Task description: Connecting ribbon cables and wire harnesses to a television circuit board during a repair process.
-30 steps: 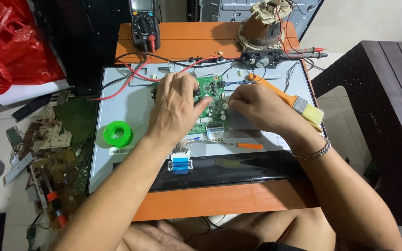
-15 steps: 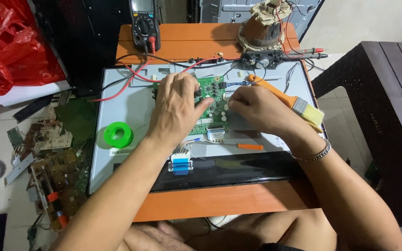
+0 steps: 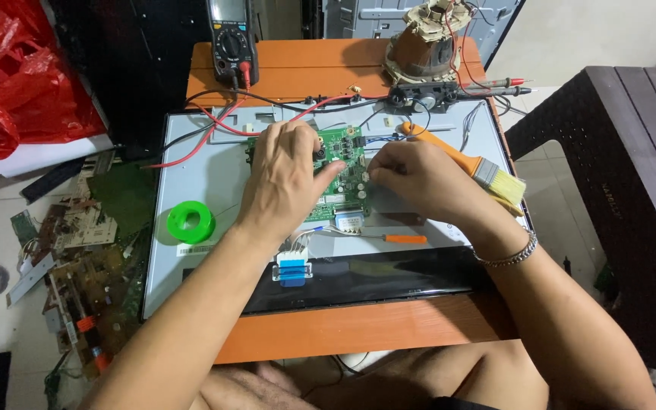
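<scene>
Resting two hands, left hand and right hand, fingers loose, on one green circuit board.

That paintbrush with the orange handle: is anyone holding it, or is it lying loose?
Lying loose. The paintbrush rests flat on the grey panel behind the right hand, whose fingers pinch at the green circuit board.

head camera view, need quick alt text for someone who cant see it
Seen from above, a person's left hand and right hand rest on a green circuit board mounted on the grey back of a flat panel lying on an orange table. An orange-handled brush, green spool, small screwdriver and multimeter lie around.
</scene>
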